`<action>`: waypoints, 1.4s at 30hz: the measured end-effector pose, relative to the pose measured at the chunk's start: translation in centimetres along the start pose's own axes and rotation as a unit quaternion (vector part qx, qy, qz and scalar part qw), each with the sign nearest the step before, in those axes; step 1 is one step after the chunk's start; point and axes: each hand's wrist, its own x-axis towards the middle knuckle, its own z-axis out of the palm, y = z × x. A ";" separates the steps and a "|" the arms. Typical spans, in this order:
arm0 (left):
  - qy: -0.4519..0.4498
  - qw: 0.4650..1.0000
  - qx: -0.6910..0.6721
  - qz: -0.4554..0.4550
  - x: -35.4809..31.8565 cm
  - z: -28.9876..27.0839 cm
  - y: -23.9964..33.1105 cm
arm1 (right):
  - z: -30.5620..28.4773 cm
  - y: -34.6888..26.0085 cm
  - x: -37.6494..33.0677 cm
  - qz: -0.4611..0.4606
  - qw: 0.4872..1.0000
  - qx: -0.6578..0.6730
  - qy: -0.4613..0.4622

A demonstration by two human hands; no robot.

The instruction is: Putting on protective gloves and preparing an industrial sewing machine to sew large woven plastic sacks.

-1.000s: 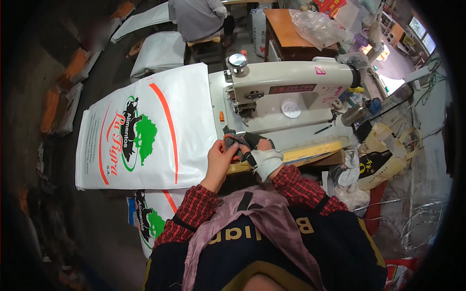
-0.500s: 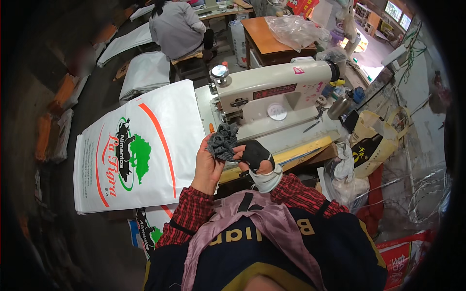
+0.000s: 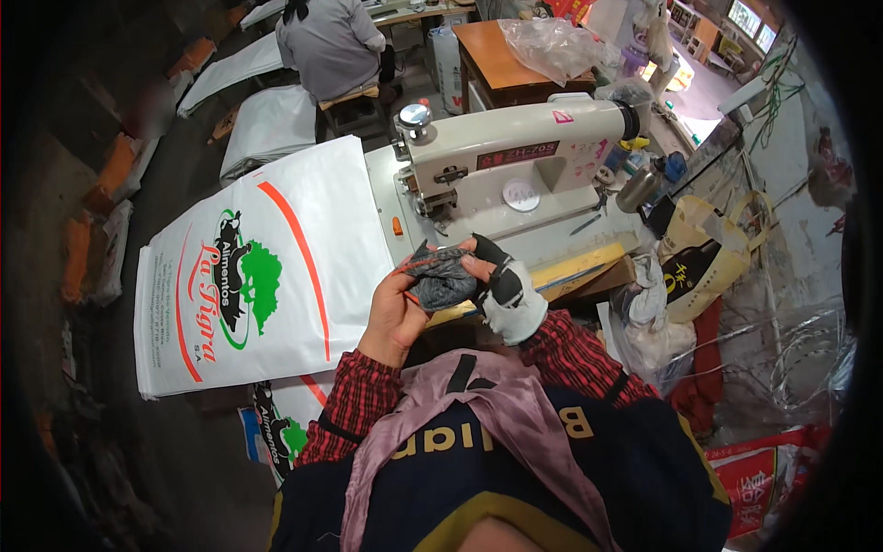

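The person holds a dark grey glove (image 3: 440,276) up in front of the chest, above the near edge of the sewing table (image 3: 561,248). The left hand (image 3: 394,313) is bare and its fingers are closed on the glove's lower left side. The right hand (image 3: 501,287) already wears a white glove with black fingertips, and its fingers pinch the grey glove's right side. So both hands are clamped on the same soft thing, and it hangs crumpled between them.

What could go wrong? The glove looks floppy and bunched up, so a finger could push into the wrong hole or get stuck in a fold. The gloved fingers may grip less well, so the grey glove could slip out and drop onto the table or the lap.

The cream sewing machine (image 3: 515,152) stands just behind the hands. If the hands drift forward, the loose glove could catch on the needle part. A big white printed sack (image 3: 248,276) lies on the left, partly off the table, and an elbow bump could slide it down. Another person (image 3: 331,46) sits far behind, well apart.
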 end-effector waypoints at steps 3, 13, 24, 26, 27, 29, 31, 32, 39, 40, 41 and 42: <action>-0.004 0.998 -0.024 -0.052 -0.9 0.7 -0.4 | -0.5 0.0 0.2 -0.005 0.998 -0.069 0.007; -0.114 0.991 0.030 -0.070 -2.4 2.1 -1.1 | 0.9 -2.7 -1.3 0.047 0.994 -0.088 -0.049; -0.193 0.980 -0.003 -0.051 -3.0 2.9 -3.0 | -1.4 -0.5 -1.8 -0.292 0.660 -0.681 -0.120; -0.118 0.989 0.067 -0.061 -3.2 3.0 -2.5 | -2.5 -0.4 -0.8 -0.113 0.838 -0.528 -0.077; -0.117 0.989 0.068 -0.060 -3.2 2.9 -2.2 | -2.6 -0.7 -0.4 0.076 0.941 -0.328 -0.027; -0.134 0.986 0.088 -0.042 -3.3 2.6 -1.6 | -2.9 -2.8 -0.6 -0.018 0.951 -0.308 0.015; -0.113 0.989 0.097 -0.020 -3.4 2.6 -1.3 | -0.3 -5.7 -2.0 -0.033 0.953 -0.301 -0.006; -0.095 0.990 0.108 -0.002 -3.4 2.7 -1.2 | 0.1 -6.4 -2.4 -0.023 0.948 -0.317 -0.029; -0.094 0.986 0.138 -0.003 -2.8 2.0 -1.2 | 0.2 -6.5 -2.5 -0.027 0.939 -0.343 0.016; -0.087 0.989 0.120 -0.005 -2.8 1.9 -1.4 | 0.5 -7.2 -2.7 -0.043 0.931 -0.360 0.030; -0.080 0.992 0.102 -0.008 -2.7 2.0 -1.6 | 0.4 -7.3 -2.5 -0.044 0.932 -0.359 0.030; -0.080 0.991 0.103 -0.008 -2.7 2.3 -1.7 | 0.3 -7.3 -2.4 -0.069 0.926 -0.369 0.038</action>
